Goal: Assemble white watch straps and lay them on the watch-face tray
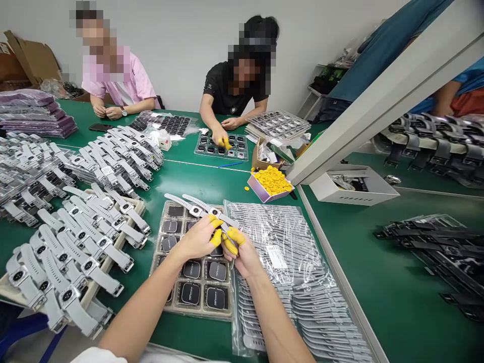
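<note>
My left hand [200, 237] and my right hand [242, 252] meet above the right side of a beige compartment tray [155, 267], with yellow finger cots on several fingertips. My right fingers are closed on a grey watch strap [225, 228], mostly hidden by the fingers. Close beside it, my left fingers are pinched together; what they hold is hidden. Square dark watch bodies [218, 271] with film labels sit in the tray. Across its far end lie two watches with grey straps [195, 211], one partly behind my hands. A clear bag of grey straps [278, 229] lies right of the tray.
Strapped watches [81, 235] fill a tray on the left, with more stacks behind. A box of yellow finger cots [272, 180] stands ahead. Across the table a co-worker's hand [221, 137] works over another tray [242, 146]. A white post [363, 96] slants at right.
</note>
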A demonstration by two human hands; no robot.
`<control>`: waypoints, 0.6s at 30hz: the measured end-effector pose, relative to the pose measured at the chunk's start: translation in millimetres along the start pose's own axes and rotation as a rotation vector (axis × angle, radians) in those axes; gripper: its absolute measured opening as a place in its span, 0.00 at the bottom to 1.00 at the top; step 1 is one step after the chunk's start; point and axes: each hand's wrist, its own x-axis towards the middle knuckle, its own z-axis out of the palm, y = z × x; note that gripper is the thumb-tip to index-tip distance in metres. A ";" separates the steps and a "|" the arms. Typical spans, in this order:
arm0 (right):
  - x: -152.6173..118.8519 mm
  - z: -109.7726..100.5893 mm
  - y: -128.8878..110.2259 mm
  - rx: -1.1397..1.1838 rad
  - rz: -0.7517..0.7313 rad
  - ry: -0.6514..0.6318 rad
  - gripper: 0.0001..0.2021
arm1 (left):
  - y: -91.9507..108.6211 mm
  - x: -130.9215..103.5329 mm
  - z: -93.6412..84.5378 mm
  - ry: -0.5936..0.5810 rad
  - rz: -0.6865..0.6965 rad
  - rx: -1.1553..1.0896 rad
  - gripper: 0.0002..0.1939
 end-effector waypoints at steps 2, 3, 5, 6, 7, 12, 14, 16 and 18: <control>-0.4 1.6 -1.3 0.043 -0.002 -0.024 0.13 | -0.2 -0.6 -1.1 0.006 -0.011 -0.052 0.18; -0.6 2.5 -2.1 0.064 -0.002 -0.036 0.12 | 0.0 -0.9 -1.7 0.012 -0.015 -0.078 0.19; -0.9 3.4 -3.3 0.084 -0.001 -0.046 0.12 | 0.9 -1.0 -2.3 0.016 -0.019 -0.107 0.19; -0.9 3.5 -3.5 0.081 -0.002 -0.043 0.12 | 1.5 -0.7 -2.4 0.014 -0.020 -0.108 0.19; -0.8 3.2 -3.3 0.069 -0.003 -0.036 0.12 | 2.2 -0.4 -2.3 0.009 -0.021 -0.102 0.19; -0.6 0.4 1.0 -0.052 0.025 0.010 0.15 | 2.7 0.8 -2.1 -0.021 -0.052 -0.055 0.16; -0.7 0.3 2.6 -0.079 0.034 0.021 0.16 | 1.8 -0.1 -2.9 -0.025 -0.070 -0.076 0.16; -0.8 0.9 3.0 -0.086 0.040 0.022 0.16 | 0.4 -1.5 -3.7 -0.018 -0.077 -0.128 0.17; -0.8 1.8 2.3 -0.081 0.033 0.024 0.16 | -1.9 -2.7 -3.9 -0.007 -0.085 -0.190 0.17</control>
